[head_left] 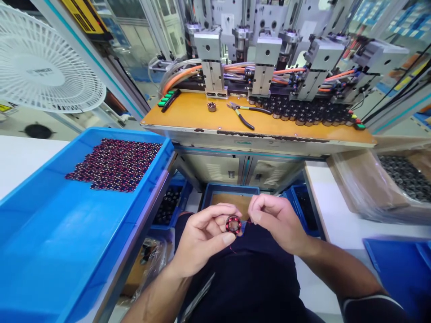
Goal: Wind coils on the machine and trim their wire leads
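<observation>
My left hand point(202, 235) pinches a small round wound coil ring point(233, 224), black with red wire, between thumb and fingers over my lap. My right hand point(274, 220) is closed in a pinch just right of the ring, on a thin red wire point(247, 221) that runs from it. A loose strand of the red wire hangs below my left thumb. Both hands sit above my dark clothing, in front of the workbench.
A blue tray point(50, 242) at left holds a pile of similar coil rings point(116, 163). The orange bench point(202, 116) carries cutting pliers point(244, 114), one lone ring point(211, 106), rows of dark parts point(310, 112) and a machine. A white fan point(40, 63) stands far left; bagged parts point(404, 175) right.
</observation>
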`<state>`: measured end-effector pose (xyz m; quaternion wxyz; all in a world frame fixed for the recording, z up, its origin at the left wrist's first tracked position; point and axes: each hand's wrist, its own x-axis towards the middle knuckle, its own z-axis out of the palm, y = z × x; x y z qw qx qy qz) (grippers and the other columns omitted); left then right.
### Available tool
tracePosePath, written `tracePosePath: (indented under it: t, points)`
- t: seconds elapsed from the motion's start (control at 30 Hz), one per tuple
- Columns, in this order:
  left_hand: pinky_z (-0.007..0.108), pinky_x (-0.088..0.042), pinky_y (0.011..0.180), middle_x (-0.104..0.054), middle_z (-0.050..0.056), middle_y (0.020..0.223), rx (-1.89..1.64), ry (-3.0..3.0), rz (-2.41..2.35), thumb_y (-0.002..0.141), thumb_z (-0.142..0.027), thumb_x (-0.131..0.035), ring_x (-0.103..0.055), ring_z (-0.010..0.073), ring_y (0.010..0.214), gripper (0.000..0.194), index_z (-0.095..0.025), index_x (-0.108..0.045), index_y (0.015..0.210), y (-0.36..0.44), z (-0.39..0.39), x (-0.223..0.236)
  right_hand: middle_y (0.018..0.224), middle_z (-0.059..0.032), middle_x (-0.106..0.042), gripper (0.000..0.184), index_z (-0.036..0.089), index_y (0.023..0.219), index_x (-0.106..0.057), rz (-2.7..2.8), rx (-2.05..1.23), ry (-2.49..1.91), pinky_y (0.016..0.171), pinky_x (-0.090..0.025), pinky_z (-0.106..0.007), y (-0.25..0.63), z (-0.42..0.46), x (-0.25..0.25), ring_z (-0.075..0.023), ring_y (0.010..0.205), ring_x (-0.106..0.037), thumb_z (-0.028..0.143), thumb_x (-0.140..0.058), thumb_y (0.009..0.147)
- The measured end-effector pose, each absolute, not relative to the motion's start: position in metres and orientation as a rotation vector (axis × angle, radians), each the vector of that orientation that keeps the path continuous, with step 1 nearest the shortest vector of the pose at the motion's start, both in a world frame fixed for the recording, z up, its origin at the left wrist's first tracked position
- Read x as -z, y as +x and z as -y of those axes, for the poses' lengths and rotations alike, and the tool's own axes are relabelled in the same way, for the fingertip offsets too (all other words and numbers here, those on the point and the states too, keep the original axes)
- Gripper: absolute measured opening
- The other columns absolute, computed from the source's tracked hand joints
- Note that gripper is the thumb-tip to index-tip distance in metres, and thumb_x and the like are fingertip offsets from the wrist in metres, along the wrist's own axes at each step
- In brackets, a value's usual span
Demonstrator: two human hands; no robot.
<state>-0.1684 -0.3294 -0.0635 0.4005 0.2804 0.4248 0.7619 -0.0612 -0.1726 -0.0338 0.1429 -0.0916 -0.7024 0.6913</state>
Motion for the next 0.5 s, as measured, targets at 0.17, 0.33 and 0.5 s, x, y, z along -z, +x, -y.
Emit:
tracePosePath:
  t: [0.17,0.33,0.5]
  points:
    - [0.023,-0.059,0.072,-0.072,0.008,0.099,-1.929,0.71,-1.108,0.072,-0.011,-0.079,-0.07,0.0142,0.077,0.026,-0.02,-0.078,0.096,-0.168,0.328,0.058,0.068,0.0001,-0.056,0.028,0.015,0.07,-0.056,2.127,-2.085,-0.228,0.059,-0.04,-0.023,-0.059,0.174,0.027,-0.0092,0.062,-0.048,0.035,-0.064,0.087]
    - [0.025,-0.06,0.07,-0.071,0.01,0.1,-1.926,0.691,-1.122,0.07,-0.012,-0.08,-0.069,0.0144,0.075,0.027,-0.019,-0.079,0.096,-0.17,0.333,0.056,0.067,0.0004,-0.053,0.027,0.015,0.066,-0.055,2.248,-2.101,-0.256,0.057,-0.037,-0.023,-0.05,0.157,0.024,-0.0087,0.061,-0.046,0.029,-0.063,0.087]
    - [0.024,-0.057,0.066,-0.073,0.011,0.095,-1.796,0.762,-1.116,0.068,-0.016,-0.081,-0.068,0.016,0.074,0.024,-0.017,-0.079,0.092,-0.169,0.331,0.047,0.092,-0.0047,-0.062,0.018,0.016,0.094,-0.065,2.337,-1.833,0.104,0.077,-0.045,-0.028,-0.065,0.141,0.01,-0.0134,0.083,-0.055,0.029,-0.072,0.083]
